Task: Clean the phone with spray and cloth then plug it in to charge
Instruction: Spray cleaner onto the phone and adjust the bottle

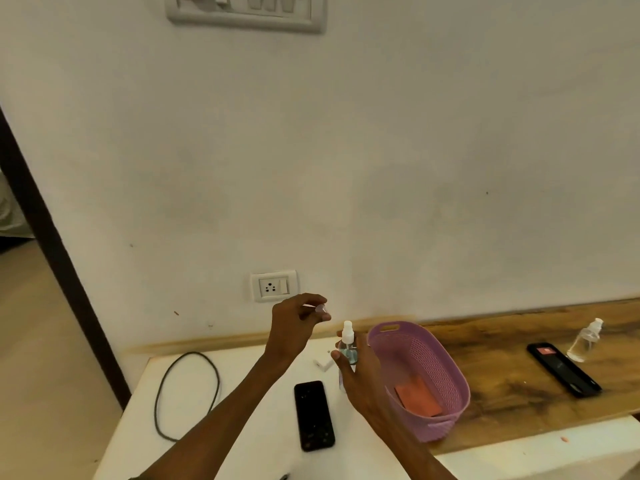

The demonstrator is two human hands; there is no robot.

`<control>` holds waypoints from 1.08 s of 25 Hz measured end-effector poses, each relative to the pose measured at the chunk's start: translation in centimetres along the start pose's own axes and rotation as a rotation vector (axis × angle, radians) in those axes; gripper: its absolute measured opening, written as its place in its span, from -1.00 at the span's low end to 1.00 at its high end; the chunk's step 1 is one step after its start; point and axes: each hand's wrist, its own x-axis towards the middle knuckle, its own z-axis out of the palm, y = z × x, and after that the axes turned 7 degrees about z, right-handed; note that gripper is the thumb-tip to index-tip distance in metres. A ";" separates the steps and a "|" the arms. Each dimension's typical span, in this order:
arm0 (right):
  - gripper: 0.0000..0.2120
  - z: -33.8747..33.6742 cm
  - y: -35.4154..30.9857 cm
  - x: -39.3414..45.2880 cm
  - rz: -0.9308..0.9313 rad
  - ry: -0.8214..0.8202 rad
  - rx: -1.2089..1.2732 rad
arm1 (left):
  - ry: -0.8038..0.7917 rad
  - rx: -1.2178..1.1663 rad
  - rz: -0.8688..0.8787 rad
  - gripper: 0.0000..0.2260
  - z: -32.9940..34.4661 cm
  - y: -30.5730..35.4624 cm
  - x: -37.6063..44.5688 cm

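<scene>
A black phone (pixel 314 415) lies face up on the white table (pixel 249 441). My right hand (pixel 360 372) grips a small clear spray bottle (pixel 347 341) with a white nozzle, held upright above the table. My left hand (pixel 298 327) is raised to the bottle's left and pinches its small clear cap (pixel 321 308) between thumb and fingers. An orange cloth (pixel 417 396) lies inside the purple basket (pixel 446 368). A dark cable (pixel 188 393) loops on the table's left, with a white charger plug (pixel 322 362) behind the phone. The wall socket (pixel 273 287) is above the table.
A wooden counter (pixel 512 386) runs to the right, holding a second black phone (pixel 562 369) and a second clear spray bottle (pixel 585 341). A switch panel (pixel 246 10) hangs high on the wall. A dark door frame (pixel 52 251) stands at left.
</scene>
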 end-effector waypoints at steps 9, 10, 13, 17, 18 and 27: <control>-0.69 2.4 -3.1 -1.8 -0.037 -0.073 0.038 | -0.030 -0.020 0.064 -0.86 -1.9 2.3 -1.9; -0.69 2.4 -3.3 -1.9 -0.048 -0.075 0.041 | -0.034 -0.015 0.066 -0.86 -2.0 2.5 -1.9; -0.71 2.2 -3.9 -2.1 -0.073 -0.087 0.032 | -0.044 0.027 0.082 -0.85 -2.3 3.1 -1.9; -0.81 2.0 -4.7 -2.3 -0.132 -0.080 0.019 | -0.067 0.047 0.076 -0.87 -2.8 3.7 -1.9; -0.82 1.9 -4.9 -2.4 -0.144 -0.079 0.012 | -0.060 0.024 0.055 -0.87 -2.9 3.9 -2.0; -0.97 2.0 -6.1 -2.5 -0.176 -0.122 0.007 | -0.113 -0.051 0.002 -0.81 -4.0 5.0 -2.3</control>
